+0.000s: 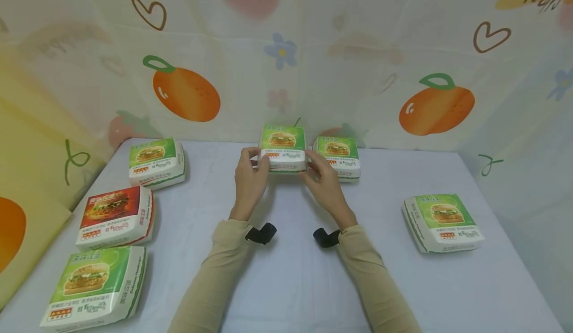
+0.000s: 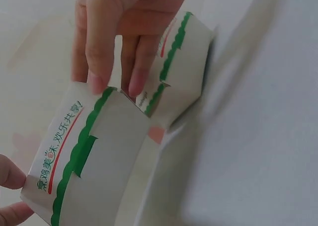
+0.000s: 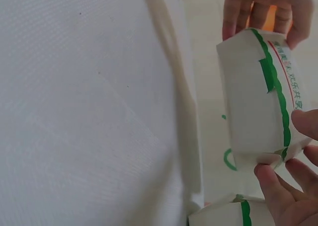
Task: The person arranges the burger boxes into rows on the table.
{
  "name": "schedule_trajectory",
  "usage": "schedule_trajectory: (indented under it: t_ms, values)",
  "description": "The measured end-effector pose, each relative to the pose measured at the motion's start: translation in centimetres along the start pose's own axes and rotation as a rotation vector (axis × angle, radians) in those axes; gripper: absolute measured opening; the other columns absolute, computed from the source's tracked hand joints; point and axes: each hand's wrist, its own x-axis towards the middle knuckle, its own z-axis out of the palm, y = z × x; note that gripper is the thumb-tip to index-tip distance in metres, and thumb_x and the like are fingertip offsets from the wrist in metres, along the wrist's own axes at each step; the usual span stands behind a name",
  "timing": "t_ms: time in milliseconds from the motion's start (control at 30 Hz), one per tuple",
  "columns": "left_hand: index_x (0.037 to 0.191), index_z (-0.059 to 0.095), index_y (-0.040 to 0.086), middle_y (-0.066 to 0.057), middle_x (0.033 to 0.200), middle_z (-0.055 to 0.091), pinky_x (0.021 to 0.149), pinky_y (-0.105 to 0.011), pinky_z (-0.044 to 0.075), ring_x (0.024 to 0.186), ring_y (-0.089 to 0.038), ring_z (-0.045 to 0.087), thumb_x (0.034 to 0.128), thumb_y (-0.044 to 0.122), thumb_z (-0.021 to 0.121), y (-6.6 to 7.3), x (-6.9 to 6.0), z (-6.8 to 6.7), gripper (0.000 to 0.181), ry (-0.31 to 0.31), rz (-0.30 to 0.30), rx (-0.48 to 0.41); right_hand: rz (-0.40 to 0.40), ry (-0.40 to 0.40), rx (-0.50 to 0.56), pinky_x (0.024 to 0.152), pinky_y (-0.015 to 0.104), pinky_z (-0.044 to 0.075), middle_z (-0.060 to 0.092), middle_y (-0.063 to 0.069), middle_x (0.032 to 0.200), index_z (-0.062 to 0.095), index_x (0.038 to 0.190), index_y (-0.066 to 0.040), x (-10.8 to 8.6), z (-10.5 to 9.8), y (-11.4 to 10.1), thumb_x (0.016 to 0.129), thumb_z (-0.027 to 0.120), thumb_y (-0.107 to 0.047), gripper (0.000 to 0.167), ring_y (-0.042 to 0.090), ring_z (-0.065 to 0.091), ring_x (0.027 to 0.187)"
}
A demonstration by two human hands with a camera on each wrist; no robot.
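Between my two hands, a green-and-white hamburger box is held by its sides near the back of the table. Its underside shows in both wrist views, lifted off the surface. My left hand grips the left end, thumb on the front. At the other end, my right hand pinches the box's right side. Another green hamburger box sits on the table just behind and right of my right hand. In the right wrist view, the left hand appears at the top, fingers on the carton.
On the left side stand a green box, a red box and a larger-looking green box in a column. Another green box lies at the right. A printed curtain hangs behind the white table.
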Motion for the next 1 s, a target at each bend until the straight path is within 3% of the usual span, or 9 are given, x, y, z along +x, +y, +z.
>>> schedule_trajectory:
  t_ms: [333, 700, 1000]
  values:
    - [0.132, 0.054, 0.009, -0.016, 0.133, 0.059, 0.091, -0.040, 0.053, 0.105, -0.029, 0.059, 0.0963, 0.023, 0.053, -2.5, 0.9, -0.4, 0.038, -0.065, -0.008, -0.044, 0.033, -0.107, 0.089, 0.117, 0.041, 0.038, 0.032, 0.019, 0.159, 0.039, 0.149, 0.001, 0.0, 0.3, 0.5, 0.092, 0.067, -0.001, 0.064, 0.038, 0.042, 0.142]
    - [0.140, 0.052, 0.015, -0.015, 0.141, 0.053, 0.100, -0.044, 0.050, 0.116, -0.031, 0.058, 0.0935, 0.025, 0.064, -4.7, 2.1, -2.4, 0.049, -0.258, -0.030, -0.072, 0.067, -0.211, 0.103, 0.120, 0.044, 0.032, 0.023, 0.021, 0.162, 0.027, 0.153, 0.003, -0.1, 0.8, 1.3, 0.092, 0.068, -0.004, 0.074, 0.040, 0.031, 0.147]
    - [0.141, 0.052, 0.016, -0.015, 0.142, 0.053, 0.093, -0.045, 0.053, 0.118, -0.034, 0.058, 0.0940, 0.028, 0.066, -5.0, 2.2, -2.5, 0.050, -0.290, -0.064, -0.027, 0.139, -0.282, 0.049, 0.122, 0.044, 0.028, 0.013, 0.017, 0.166, 0.018, 0.157, -0.002, -0.2, 0.9, 1.6, 0.092, 0.069, -0.009, 0.083, 0.033, 0.019, 0.153]
